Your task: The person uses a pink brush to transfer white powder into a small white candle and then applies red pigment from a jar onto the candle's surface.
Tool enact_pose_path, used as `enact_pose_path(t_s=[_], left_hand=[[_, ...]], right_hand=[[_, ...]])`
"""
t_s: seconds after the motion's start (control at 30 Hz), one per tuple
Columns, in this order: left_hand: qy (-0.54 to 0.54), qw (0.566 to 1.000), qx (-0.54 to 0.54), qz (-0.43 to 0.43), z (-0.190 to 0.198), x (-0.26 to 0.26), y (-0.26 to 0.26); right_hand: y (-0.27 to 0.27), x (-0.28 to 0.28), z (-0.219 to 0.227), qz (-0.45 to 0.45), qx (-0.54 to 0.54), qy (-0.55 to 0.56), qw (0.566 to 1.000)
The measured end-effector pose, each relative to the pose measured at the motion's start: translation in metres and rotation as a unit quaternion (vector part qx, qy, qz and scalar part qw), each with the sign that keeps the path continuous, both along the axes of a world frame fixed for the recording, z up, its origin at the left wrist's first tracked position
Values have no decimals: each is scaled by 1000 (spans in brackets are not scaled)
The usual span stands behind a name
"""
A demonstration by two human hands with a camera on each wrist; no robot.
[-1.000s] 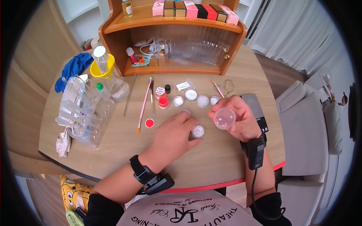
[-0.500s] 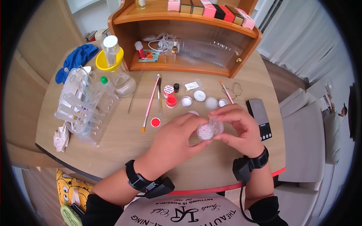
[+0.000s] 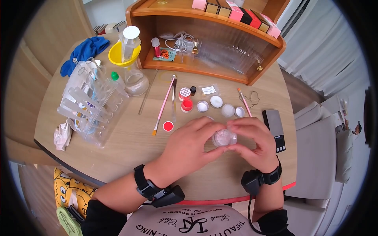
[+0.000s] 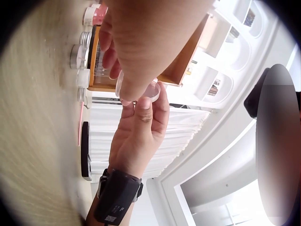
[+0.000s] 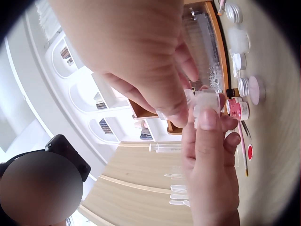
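The left hand (image 3: 188, 145) holds a small clear jar (image 3: 221, 138) of pale pink-white pieces between thumb and fingers, above the table. Against the jar's right side, the right hand (image 3: 258, 141) pinches a clear round lid (image 3: 233, 138) at a tilt. In the left wrist view the lid (image 4: 152, 92) sits between the right hand's thumb and fingers. The right wrist view shows the left thumb pressed on the jar (image 5: 207, 100), with the right hand (image 5: 136, 52) beside it.
Small jars (image 3: 202, 106), a red pot (image 3: 187, 104), brushes (image 3: 163, 106) and a black scale (image 3: 274, 128) lie beyond the hands. A tube rack (image 3: 92, 114) and a flask (image 3: 136, 82) stand left; a wooden cabinet (image 3: 252, 74) stands behind.
The right hand has moved left and down with the lid to the jar. The left hand has raised the jar off the table. The head view has shifted.
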State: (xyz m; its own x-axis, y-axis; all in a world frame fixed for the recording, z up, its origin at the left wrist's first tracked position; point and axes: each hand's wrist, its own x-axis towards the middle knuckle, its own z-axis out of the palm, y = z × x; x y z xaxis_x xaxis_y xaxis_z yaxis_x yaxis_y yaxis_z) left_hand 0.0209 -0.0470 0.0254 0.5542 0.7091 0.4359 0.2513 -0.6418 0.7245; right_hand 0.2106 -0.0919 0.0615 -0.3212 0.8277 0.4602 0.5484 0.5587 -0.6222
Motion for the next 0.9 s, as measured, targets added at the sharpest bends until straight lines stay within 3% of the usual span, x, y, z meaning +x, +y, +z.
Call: enact_pose_path(t_s=[0.27,0.37,0.43,0.63,0.9], left_hand=[[3,1000,-16,-5,-2,0,0],[8,1000,-19,-15,-2,0,0],[19,999,-21,-18,-2,-1,1],[30,999,-13,-21,-1,-2,0],[14,1000,2,-25,-3,-1,0]], right_hand=[[-1,-1,0,-14,18,32,999],[-2,-1,2,-8,-9,-9,1000],[-4,2,-2,-28,1,50,998],[-6,0,-1,-21,-12,67,997],[-4,2,1,-19,3,11,1000]])
